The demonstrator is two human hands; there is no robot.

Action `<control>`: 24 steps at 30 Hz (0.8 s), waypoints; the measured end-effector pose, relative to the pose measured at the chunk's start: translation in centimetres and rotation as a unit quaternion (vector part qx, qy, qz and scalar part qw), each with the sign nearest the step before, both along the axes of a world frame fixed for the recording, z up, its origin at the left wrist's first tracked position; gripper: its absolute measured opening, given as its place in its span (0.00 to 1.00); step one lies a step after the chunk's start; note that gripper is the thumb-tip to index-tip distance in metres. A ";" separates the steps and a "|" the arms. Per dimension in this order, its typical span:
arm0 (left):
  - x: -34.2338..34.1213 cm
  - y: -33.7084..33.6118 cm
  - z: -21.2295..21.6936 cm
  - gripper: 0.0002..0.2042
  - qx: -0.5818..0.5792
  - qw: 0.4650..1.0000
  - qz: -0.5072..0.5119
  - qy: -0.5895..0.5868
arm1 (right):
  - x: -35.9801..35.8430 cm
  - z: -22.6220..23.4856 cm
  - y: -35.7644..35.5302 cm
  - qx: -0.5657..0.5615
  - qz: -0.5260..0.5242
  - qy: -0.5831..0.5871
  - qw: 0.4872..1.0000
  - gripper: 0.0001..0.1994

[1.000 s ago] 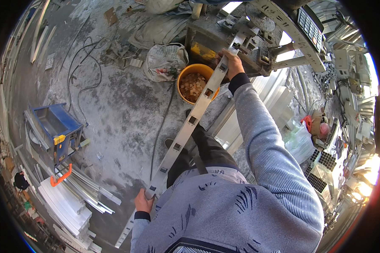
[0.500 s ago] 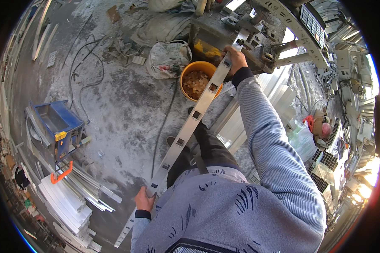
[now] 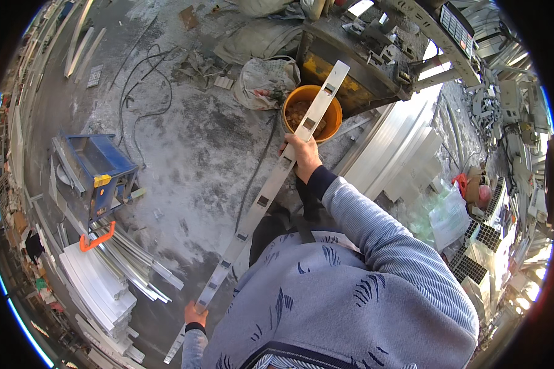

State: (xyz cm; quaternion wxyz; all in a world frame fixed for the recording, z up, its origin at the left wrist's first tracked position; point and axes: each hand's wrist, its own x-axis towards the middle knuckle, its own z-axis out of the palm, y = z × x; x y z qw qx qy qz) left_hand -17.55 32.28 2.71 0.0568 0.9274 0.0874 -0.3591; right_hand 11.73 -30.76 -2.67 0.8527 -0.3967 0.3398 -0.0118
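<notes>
Grey, dusty workshop floor (image 3: 184, 123) fills most of my head view, littered with metal lengths and scrap, and I take the orange bucket (image 3: 333, 117) as my landmark. It holds small brownish pieces. Across its opening, as I see it, passes a long silvery bar (image 3: 252, 219) with square cut-outs, slanting back toward the wearer's left side; I cannot tell whether bar and rim touch. On the bucket's near side, the right hand (image 3: 304, 154) is closed around the bar. Well apart from the bucket, nearer and to its left, the left hand (image 3: 195, 315) grips the bar's lower stretch. Just left of the bucket sits a whitish sack (image 3: 264, 83); behind it is a grimy tabletop (image 3: 335, 29) bearing metal parts. Far to the bucket's left stands a blue machine (image 3: 98, 161), and to its right lie long pale profiles (image 3: 388, 144).
</notes>
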 end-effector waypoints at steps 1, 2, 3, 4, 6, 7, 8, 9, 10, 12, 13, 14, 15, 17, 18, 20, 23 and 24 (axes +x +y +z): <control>-0.6 0.9 -0.3 0.29 0.013 1.000 0.020 0.000 | -0.3 1.2 0.8 0.023 0.005 -0.011 1.000 0.13; -1.0 1.9 -0.4 0.29 -0.015 0.999 0.022 -0.027 | -0.7 2.4 1.6 0.048 0.015 -0.028 0.998 0.15; -1.2 2.8 -0.6 0.29 -0.026 0.998 0.038 -0.034 | -1.1 3.5 2.4 0.081 0.009 -0.038 0.996 0.20; -1.3 3.4 -1.0 0.29 -0.027 0.997 0.070 -0.020 | -1.5 4.5 2.8 0.100 0.021 -0.093 0.990 0.22; -1.0 4.6 -1.3 0.29 -0.047 0.995 0.092 -0.013 | -2.0 6.4 3.1 0.132 0.054 -0.186 0.972 0.26; -0.8 4.9 -1.5 0.29 -0.053 0.992 0.110 0.004 | -2.0 7.3 2.9 0.133 0.092 -0.210 0.964 0.30; -0.5 4.9 -1.6 0.29 -0.059 0.993 0.099 0.002 | -1.9 8.2 2.5 0.118 0.117 -0.238 0.957 0.30; 0.2 5.0 -1.8 0.29 -0.066 0.994 0.087 -0.003 | -1.6 9.1 2.1 0.096 0.139 -0.253 0.953 0.31; 0.9 4.8 -1.9 0.28 -0.063 0.996 0.069 -0.010 | -1.4 10.1 1.7 0.076 0.163 -0.275 0.945 0.31; 2.5 4.0 -2.1 0.30 -0.088 0.993 0.076 -0.007 | -0.8 12.0 0.9 0.028 0.162 -0.272 0.948 0.32; 3.3 3.4 -2.1 0.31 -0.096 0.993 0.071 -0.022 | -0.5 13.0 0.5 0.000 0.147 -0.260 0.954 0.32; 4.1 2.7 -2.0 0.31 -0.099 0.993 0.059 -0.034 | -0.2 13.9 0.0 -0.029 0.133 -0.244 0.960 0.32; 5.4 1.9 -1.9 0.32 -0.091 0.995 0.048 -0.002 | 0.1 14.8 -0.6 -0.036 0.111 -0.236 0.965 0.34; 7.3 -0.2 -1.6 0.31 -0.133 0.990 0.035 -0.040 | 1.2 16.6 -2.2 -0.106 0.076 -0.242 0.962 0.32; 8.0 -1.3 -1.3 0.31 -0.148 0.987 0.022 -0.064 | 1.9 17.4 -3.1 -0.149 0.058 -0.247 0.956 0.31; 9.4 -4.0 -1.0 0.29 -0.203 0.976 0.059 -0.060 | 3.5 18.9 -4.9 -0.218 0.002 -0.253 0.943 0.30; 11.1 -8.2 -1.3 0.26 -0.275 0.949 0.107 -0.109 | 6.5 20.7 -7.7 -0.360 -0.071 -0.150 0.918 0.31; 11.7 -9.1 -1.3 0.26 -0.296 0.942 0.108 -0.116 | 7.3 21.2 -8.7 -0.395 -0.082 -0.079 0.911 0.32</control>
